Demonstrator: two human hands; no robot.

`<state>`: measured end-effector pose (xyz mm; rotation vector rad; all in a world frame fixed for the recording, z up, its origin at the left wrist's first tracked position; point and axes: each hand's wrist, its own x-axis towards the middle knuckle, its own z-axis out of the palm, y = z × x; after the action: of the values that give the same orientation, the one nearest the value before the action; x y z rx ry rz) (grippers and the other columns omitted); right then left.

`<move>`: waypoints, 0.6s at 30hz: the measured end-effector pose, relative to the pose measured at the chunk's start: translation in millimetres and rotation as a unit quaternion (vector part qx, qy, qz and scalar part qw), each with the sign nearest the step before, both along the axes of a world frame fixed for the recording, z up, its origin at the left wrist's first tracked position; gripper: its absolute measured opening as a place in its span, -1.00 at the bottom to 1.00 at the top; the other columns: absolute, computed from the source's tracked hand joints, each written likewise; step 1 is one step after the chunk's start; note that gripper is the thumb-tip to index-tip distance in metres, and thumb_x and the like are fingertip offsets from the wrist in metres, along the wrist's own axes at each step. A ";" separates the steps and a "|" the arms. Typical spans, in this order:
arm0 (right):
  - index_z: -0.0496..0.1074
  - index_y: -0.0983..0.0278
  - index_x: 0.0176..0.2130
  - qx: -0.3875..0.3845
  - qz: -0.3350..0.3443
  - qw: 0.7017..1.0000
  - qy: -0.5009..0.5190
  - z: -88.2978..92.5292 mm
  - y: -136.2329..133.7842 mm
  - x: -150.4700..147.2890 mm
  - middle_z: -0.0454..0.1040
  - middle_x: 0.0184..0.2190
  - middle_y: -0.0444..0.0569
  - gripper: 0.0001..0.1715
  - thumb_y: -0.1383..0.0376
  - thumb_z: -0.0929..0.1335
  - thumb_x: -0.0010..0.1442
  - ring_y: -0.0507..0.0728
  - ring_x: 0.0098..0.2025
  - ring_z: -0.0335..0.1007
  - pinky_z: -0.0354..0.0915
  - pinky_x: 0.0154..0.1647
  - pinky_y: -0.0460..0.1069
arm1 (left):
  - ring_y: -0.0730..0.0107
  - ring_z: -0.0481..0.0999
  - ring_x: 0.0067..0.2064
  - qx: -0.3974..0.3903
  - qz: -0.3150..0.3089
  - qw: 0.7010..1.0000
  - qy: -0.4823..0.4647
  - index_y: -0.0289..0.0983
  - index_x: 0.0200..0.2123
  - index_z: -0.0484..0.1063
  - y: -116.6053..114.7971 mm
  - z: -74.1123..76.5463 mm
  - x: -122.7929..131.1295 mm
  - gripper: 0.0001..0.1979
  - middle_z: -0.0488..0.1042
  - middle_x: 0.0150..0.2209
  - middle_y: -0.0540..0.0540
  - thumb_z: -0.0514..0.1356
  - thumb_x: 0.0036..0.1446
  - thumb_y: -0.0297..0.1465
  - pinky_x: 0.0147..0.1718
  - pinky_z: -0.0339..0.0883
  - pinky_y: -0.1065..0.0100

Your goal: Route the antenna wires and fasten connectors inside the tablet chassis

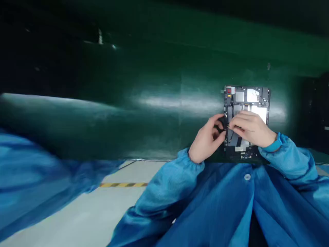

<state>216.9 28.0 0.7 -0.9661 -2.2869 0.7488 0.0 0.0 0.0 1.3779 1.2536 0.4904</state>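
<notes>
An opened tablet-like device (239, 97) lies on the green work surface, its inside facing up with silver plates, black strips and small boards. My left hand (207, 140) is at the device's left edge. Its thumb and forefinger are curved and apart, with their tips touching that edge. Over the middle of the device is my right hand (250, 128), its fingers pinched together near the left side. Whatever lies between those fingertips is too small to make out. The right hand covers part of the device's inside.
The green work surface (154, 130) stretches far to the left. A blue sleeve or garment (33, 178), apparently another person's, is at the lower left. Below the table edge runs a yellow-and-black floor stripe (123, 185) on a pale floor (77, 219).
</notes>
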 end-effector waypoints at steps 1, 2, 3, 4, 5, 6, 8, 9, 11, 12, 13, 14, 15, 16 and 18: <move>0.48 0.26 -0.28 0.002 -0.003 1.000 -0.006 -1.1 0.7 -1.2 0.59 -0.34 -0.02 -0.76 0.42 0.29 0.41 0.14 -0.29 0.36 0.33 -0.21 0.03 | 0.66 0.41 -0.48 -0.016 -0.003 1.000 -0.014 -0.21 0.27 0.18 0.1 -1.2 -0.3 -0.42 0.37 -0.15 0.00 0.21 0.21 -0.41 -0.42 0.32 0.45; 0.48 0.25 -0.28 0.004 -0.005 1.000 -0.011 -2.2 1.4 -2.5 0.59 -0.33 -0.02 -0.76 0.42 0.28 0.41 0.15 -0.28 0.36 0.33 -0.20 0.04 | 0.65 0.43 -0.47 -0.030 -0.004 0.999 -0.028 -0.20 0.28 0.17 0.2 -2.3 -0.5 -0.41 0.36 -0.14 0.00 0.22 0.20 -0.40 -0.42 0.33 0.45; 0.49 0.24 -0.28 0.005 -0.007 1.000 -0.015 -3.2 2.1 -3.7 0.59 -0.32 -0.02 -0.75 0.41 0.28 0.42 0.15 -0.27 0.36 0.33 -0.19 0.05 | 0.64 0.44 -0.46 -0.043 -0.004 0.998 -0.042 -0.18 0.28 0.16 0.2 -3.3 -0.8 -0.39 0.36 -0.12 -0.01 0.24 0.19 -0.40 -0.42 0.34 0.45; 0.49 0.24 -0.27 0.005 -0.009 1.000 -0.019 -4.1 2.6 -4.8 0.59 -0.32 -0.02 -0.75 0.41 0.28 0.42 0.16 -0.27 0.36 0.32 -0.19 0.05 | 0.63 0.45 -0.46 -0.054 -0.002 0.997 -0.055 -0.17 0.28 0.16 0.0 -4.2 -1.0 -0.38 0.35 -0.12 -0.01 0.25 0.18 -0.41 -0.43 0.35 0.45; 0.50 0.23 -0.28 0.003 -0.011 1.000 -0.023 -4.8 3.1 -5.9 0.59 -0.32 -0.02 -0.73 0.41 0.27 0.42 0.16 -0.26 0.36 0.31 -0.18 0.06 | 0.63 0.46 -0.46 -0.064 0.002 0.996 -0.069 -0.16 0.28 0.15 -0.4 -4.9 -1.2 -0.37 0.34 -0.11 -0.01 0.26 0.17 -0.42 -0.43 0.36 0.45; 0.50 0.23 -0.28 0.002 -0.013 1.000 -0.026 -5.3 3.5 -6.9 0.59 -0.32 -0.02 -0.72 0.41 0.26 0.43 0.17 -0.26 0.36 0.31 -0.19 0.06 | 0.62 0.47 -0.45 -0.072 0.007 0.994 -0.081 -0.14 0.28 0.15 -0.8 -5.4 -1.4 -0.36 0.33 -0.11 -0.02 0.26 0.16 -0.43 -0.44 0.36 0.45; 0.51 0.23 -0.28 -0.002 -0.015 1.000 -0.028 -6.2 4.5 -8.6 0.59 -0.32 -0.01 -0.69 0.39 0.24 0.45 0.18 -0.25 0.36 0.30 -0.20 0.07 | 0.62 0.46 -0.46 -0.082 0.019 0.991 -0.099 -0.13 0.27 0.14 -1.8 -6.0 -1.2 -0.35 0.32 -0.11 -0.01 0.27 0.14 -0.44 -0.45 0.36 0.45; 0.51 0.23 -0.28 -0.005 -0.015 1.000 -0.027 -6.6 5.1 -9.2 0.59 -0.32 0.00 -0.67 0.38 0.24 0.45 0.18 -0.25 0.36 0.30 -0.20 0.07 | 0.63 0.45 -0.47 -0.087 0.024 0.990 -0.105 -0.12 0.26 0.14 -2.3 -6.2 -0.8 -0.34 0.31 -0.12 0.00 0.28 0.13 -0.45 -0.45 0.35 0.45; 0.51 0.23 -0.28 -0.016 -0.015 0.999 -0.024 -7.9 6.5 -9.7 0.59 -0.32 0.00 -0.66 0.37 0.23 0.46 0.18 -0.25 0.35 0.30 -0.19 0.07 | 0.65 0.43 -0.48 -0.094 0.036 0.989 -0.108 -0.12 0.25 0.15 -3.4 -6.7 0.7 -0.34 0.31 -0.13 0.01 0.28 0.11 -0.46 -0.46 0.34 0.46; 0.51 0.22 -0.28 -0.022 -0.015 0.999 -0.023 -8.7 7.4 -9.6 0.59 -0.32 0.00 -0.67 0.37 0.23 0.46 0.18 -0.25 0.35 0.30 -0.19 0.07 | 0.65 0.42 -0.49 -0.097 0.043 0.989 -0.106 -0.12 0.24 0.15 -4.0 -7.0 1.9 -0.34 0.30 -0.14 0.02 0.28 0.09 -0.47 -0.47 0.33 0.47; 0.51 0.22 -0.28 -0.029 -0.015 0.999 -0.021 -9.6 8.4 -9.3 0.59 -0.32 0.00 -0.67 0.38 0.23 0.45 0.17 -0.25 0.36 0.31 -0.18 0.07 | 0.66 0.41 -0.49 -0.099 0.050 0.989 -0.102 -0.12 0.23 0.15 -4.6 -7.4 3.3 -0.34 0.29 -0.16 0.03 0.28 0.08 -0.48 -0.48 0.32 0.47; 0.51 0.22 -0.28 -0.034 -0.015 0.999 -0.020 -10.4 9.3 -8.9 0.59 -0.31 0.00 -0.67 0.38 0.23 0.45 0.17 -0.24 0.36 0.31 -0.17 0.07 | 0.67 0.39 -0.50 -0.100 0.059 0.989 -0.096 -0.13 0.23 0.16 -5.1 -8.0 4.8 -0.33 0.29 -0.17 0.04 0.28 0.07 -0.49 -0.49 0.31 0.48; 0.51 0.23 -0.28 -0.038 -0.015 0.999 -0.019 -11.2 10.3 -8.4 0.59 -0.31 0.00 -0.67 0.39 0.23 0.45 0.17 -0.24 0.36 0.31 -0.17 0.07 | 0.68 0.38 -0.51 -0.099 0.069 0.989 -0.089 -0.14 0.22 0.16 -5.5 -8.5 6.5 -0.33 0.28 -0.18 0.05 0.28 0.05 -0.49 -0.50 0.31 0.49; 0.51 0.23 -0.27 -0.042 -0.014 0.999 -0.019 -11.8 11.3 -8.0 0.59 -0.30 0.00 -0.67 0.40 0.22 0.44 0.17 -0.24 0.37 0.32 -0.16 0.07 | 0.67 0.37 -0.50 -0.098 0.079 0.989 -0.082 -0.15 0.21 0.17 -5.5 -9.0 8.2 -0.33 0.28 -0.19 0.06 0.27 0.03 -0.49 -0.51 0.30 0.49; 0.50 0.23 -0.26 -0.047 -0.013 0.999 -0.019 -12.4 13.2 -7.6 0.58 -0.29 0.01 -0.67 0.41 0.21 0.44 0.17 -0.22 0.38 0.32 -0.15 0.07 | 0.63 0.36 -0.47 -0.094 0.095 0.989 -0.066 -0.18 0.18 0.20 -3.8 -9.7 11.5 -0.34 0.28 -0.22 0.06 0.27 -0.01 -0.50 -0.50 0.33 0.49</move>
<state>209.3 41.2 -11.7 -1.0599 -2.2841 0.8411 11.5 -3.8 -9.7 1.0565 1.2938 0.5710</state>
